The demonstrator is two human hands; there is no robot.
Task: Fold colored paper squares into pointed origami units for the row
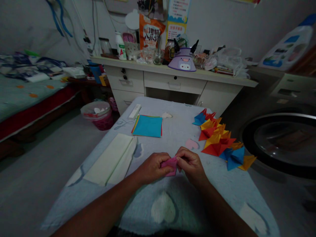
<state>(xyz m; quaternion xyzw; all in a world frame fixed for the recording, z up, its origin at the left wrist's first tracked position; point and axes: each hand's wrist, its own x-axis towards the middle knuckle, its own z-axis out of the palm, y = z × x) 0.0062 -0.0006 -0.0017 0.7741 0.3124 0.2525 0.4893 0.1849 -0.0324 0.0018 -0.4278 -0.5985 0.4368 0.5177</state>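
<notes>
A small folded piece of pink paper is between my two hands, just above the cloth-covered table. My left hand grips its left side, thumb on top. At its upper right corner, my right hand pinches the paper's edge between thumb and fingers. Beyond my hands lies a stack of square coloured paper with a blue sheet uppermost. To the right, several folded paper cranes in red, orange, yellow and blue stand in a cluster.
White folded tissue lies on the tablecloth at the left, with a small white box farther back. A cluttered desk stands behind. A washing machine is at the right, a pink bin on the floor at left.
</notes>
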